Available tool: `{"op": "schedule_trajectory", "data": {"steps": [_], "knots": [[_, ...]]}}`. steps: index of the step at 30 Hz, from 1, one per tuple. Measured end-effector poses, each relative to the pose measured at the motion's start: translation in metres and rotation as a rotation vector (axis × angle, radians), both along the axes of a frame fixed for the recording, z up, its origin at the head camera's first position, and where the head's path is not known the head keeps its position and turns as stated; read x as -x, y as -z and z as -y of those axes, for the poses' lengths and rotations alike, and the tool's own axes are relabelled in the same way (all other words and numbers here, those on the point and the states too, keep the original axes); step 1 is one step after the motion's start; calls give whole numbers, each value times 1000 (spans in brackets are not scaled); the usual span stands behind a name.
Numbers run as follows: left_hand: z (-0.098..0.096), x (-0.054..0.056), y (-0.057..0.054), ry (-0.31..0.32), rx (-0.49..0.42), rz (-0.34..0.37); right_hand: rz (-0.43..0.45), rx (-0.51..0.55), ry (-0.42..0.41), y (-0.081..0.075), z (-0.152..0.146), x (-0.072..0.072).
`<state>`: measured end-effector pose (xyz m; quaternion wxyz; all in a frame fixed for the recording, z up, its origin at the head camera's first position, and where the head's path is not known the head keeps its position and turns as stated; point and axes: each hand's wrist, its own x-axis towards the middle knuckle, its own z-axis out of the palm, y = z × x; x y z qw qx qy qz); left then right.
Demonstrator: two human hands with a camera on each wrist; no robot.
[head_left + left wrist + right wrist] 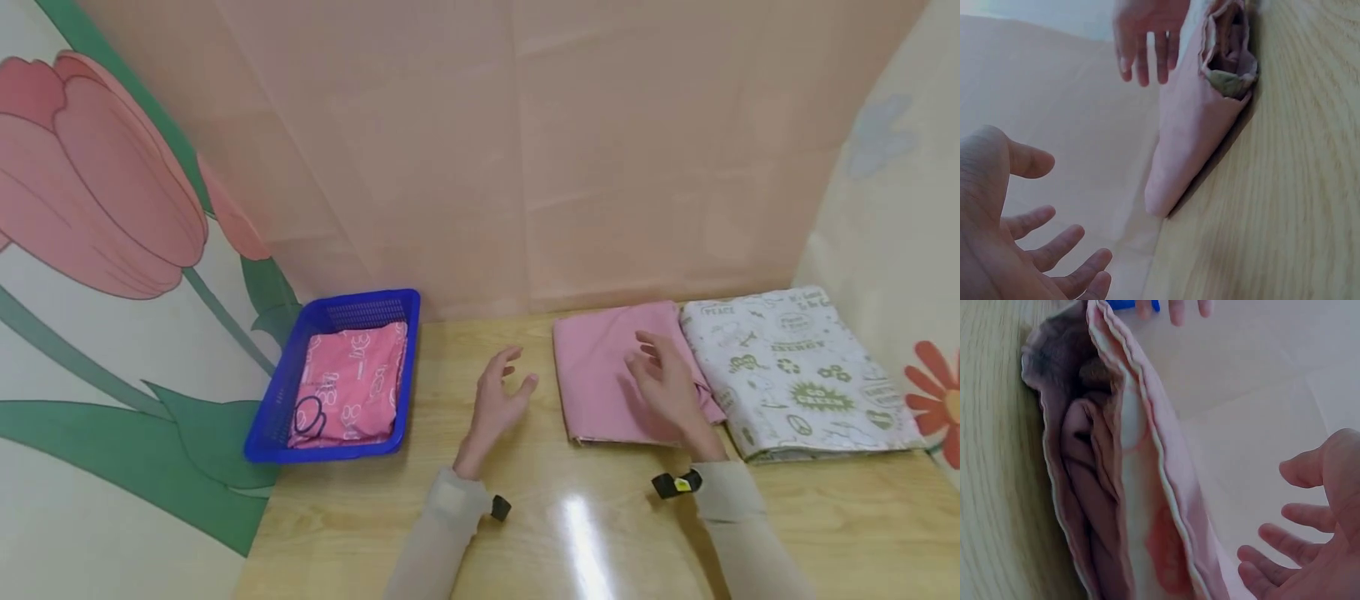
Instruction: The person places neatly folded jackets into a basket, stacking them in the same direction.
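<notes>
A folded pink cloth (pixel 600 375) lies on the wooden table, its layered edges showing in the right wrist view. Above its right part hovers my right hand (pixel 663 383), fingers loosely bent and holding nothing. My left hand (pixel 498 396) hangs over the bare wood to the left of the cloth, thumb apart from the relaxed fingers, also holding nothing. Against the pink cloth's right side lies a folded white cloth (pixel 795 375) with green print. In the left wrist view the pink cloth (pixel 1191 131) appears as a thick folded bundle, apart from the left hand.
At the table's left stands a blue plastic basket (pixel 408 375) holding a folded pink cloth (pixel 360 367) with white lettering and a dark loop (pixel 309 415) on it. A pale pink sheet (pixel 487 167) hangs behind the table. Flower-printed panels flank both sides.
</notes>
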<state>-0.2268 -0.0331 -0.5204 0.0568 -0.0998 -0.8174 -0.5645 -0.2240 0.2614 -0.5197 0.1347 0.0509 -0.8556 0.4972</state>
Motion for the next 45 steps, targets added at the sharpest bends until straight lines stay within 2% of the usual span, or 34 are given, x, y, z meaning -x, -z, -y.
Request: {"op": "schedule_trajectory", "data": {"steps": [3,8,11,19,25,30,39,45], "knots": [[-7,3,4,5,-7,-4,17,-5,6,-3,-7,2],[-19,5,12,28,-12,-16,116,-50,60,-1,-22,1],[-27,6,15,44,-1,4,150,-76,92,3,-28,1],[-48,10,20,67,41,95,177,-85,106,14,-41,4],[-65,12,27,61,45,154,187,-130,91,15,-47,4],[-74,15,30,53,78,140,261,-169,64,15,-51,4],[-78,25,30,35,94,238,381,-259,25,10,-55,2],[-76,27,32,32,72,275,369,-246,-9,13,-57,5]]}}
